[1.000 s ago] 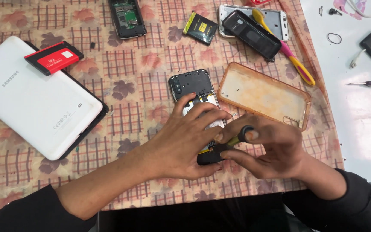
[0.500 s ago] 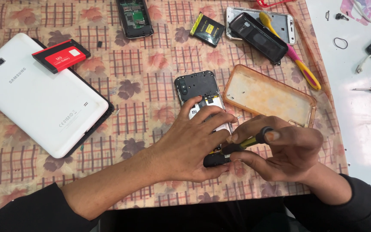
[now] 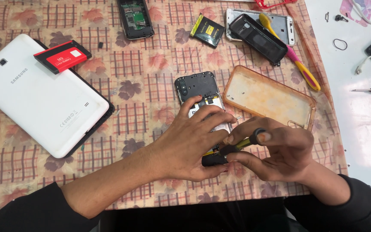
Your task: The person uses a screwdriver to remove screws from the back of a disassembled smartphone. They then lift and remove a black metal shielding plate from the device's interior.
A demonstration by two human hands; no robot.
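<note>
An opened smartphone (image 3: 198, 88) with its back cover off lies in the middle of the patterned tablecloth. My left hand (image 3: 192, 141) lies flat over its lower half and presses it down. My right hand (image 3: 280, 150) grips a small screwdriver (image 3: 237, 148) with a black and yellow-green handle, its tip at the phone's lower end beside my left fingers. The phone's lower part is hidden under both hands.
A white tablet (image 3: 39, 96) with a red battery (image 3: 62, 56) on it lies at left. A clear orange phone case (image 3: 269, 96) sits right of the phone. Farther back are a black phone (image 3: 135, 17), a small battery (image 3: 208, 30), a black cover (image 3: 258, 38) and a yellow-pink tool (image 3: 297, 64).
My hands and the screwdriver stay on the phone's lower end. The whole scene sits slightly higher in view as the head camera shifted.
</note>
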